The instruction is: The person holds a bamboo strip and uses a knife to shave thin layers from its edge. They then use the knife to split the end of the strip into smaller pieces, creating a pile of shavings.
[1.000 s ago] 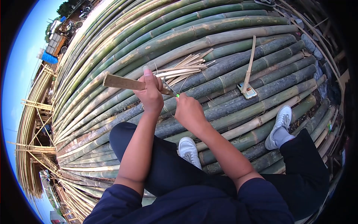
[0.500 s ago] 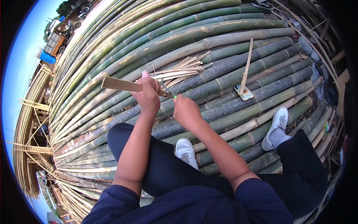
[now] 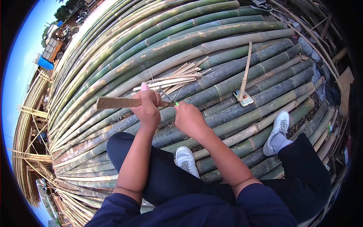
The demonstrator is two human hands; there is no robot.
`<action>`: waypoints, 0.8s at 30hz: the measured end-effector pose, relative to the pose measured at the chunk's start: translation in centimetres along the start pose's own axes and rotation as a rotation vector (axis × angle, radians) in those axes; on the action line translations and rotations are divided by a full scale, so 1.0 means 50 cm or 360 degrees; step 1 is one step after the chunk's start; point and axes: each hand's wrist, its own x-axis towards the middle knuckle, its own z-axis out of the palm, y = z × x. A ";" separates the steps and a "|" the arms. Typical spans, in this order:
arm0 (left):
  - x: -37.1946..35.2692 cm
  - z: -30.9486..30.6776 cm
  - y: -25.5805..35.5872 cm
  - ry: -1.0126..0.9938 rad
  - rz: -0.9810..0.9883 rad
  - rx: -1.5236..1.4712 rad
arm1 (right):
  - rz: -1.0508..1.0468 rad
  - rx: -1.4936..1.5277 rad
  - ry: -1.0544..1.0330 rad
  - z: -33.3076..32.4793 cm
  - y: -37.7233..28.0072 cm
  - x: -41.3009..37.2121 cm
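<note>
Two bare hands work close together above long green and grey bamboo poles (image 3: 227, 86). The left hand (image 3: 146, 110) has its grip closed round the middle of a flat brown bamboo strip (image 3: 118, 103), thumb up; the right hand (image 3: 189, 119) closes on a slim tool with a bright green part (image 3: 176, 104), probably a knife, at the strip's right end. Too much force could send its edge toward the left fingers; a slackened left grip could let the strip twist. Rounded poles could also roll under the white shoes (image 3: 186, 160), jolting both hands.
</note>
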 end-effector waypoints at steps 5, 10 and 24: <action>-0.012 0.000 -0.018 -0.0117 0.0071 0.0180 | -0.0009 0.0018 0.0002 0.009 0.016 0.002; -0.011 0.000 -0.018 -0.0124 0.0072 0.0214 | 0.0052 0.0141 -0.0002 0.010 0.006 -0.010; 0.006 -0.007 -0.026 0.0037 0.0033 0.0187 | -0.0046 -0.0194 -0.0136 -0.044 -0.025 -0.042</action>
